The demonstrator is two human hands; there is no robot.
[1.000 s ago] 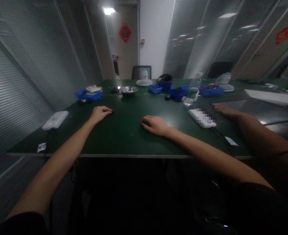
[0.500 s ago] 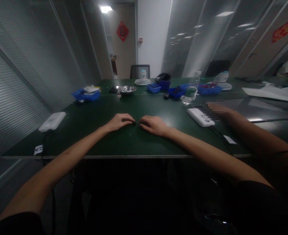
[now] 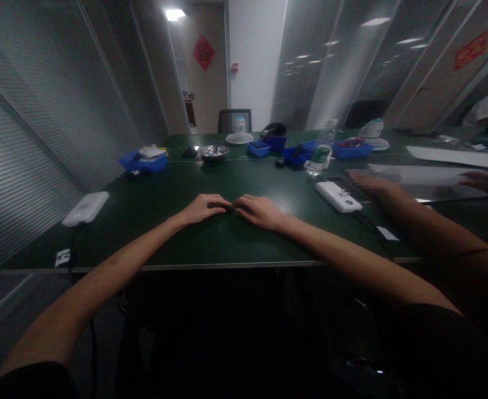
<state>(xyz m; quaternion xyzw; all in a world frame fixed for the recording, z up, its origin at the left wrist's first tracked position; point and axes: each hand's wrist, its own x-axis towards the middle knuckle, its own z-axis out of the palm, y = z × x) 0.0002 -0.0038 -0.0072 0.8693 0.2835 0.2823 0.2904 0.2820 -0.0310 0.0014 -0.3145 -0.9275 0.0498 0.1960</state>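
My left hand [image 3: 201, 210] rests on the dark green table, its thumb and fingers closed on a small black object [image 3: 229, 209]. That piece is too small and dark for its kind to be told. My right hand [image 3: 260, 212] lies just to the right, fingers curled and pressed together, tips beside the black object. What those fingers hold is mostly hidden behind them. The two hands almost meet in front of me, a little back from the table's near edge.
White devices with cables lie left [image 3: 86, 208] and right [image 3: 337, 197]. Farther back are a metal bowl [image 3: 212, 152], blue trays [image 3: 143, 162] and a plastic bottle [image 3: 320, 155]. At right, another person's hands [image 3: 370, 183] are over a dark panel and a pale sheet [image 3: 418, 174].
My hands have come closer, narrowing the gap at the small black object. At right, a pale sheet and the other person's second hand have come into view. The view has shifted slightly.
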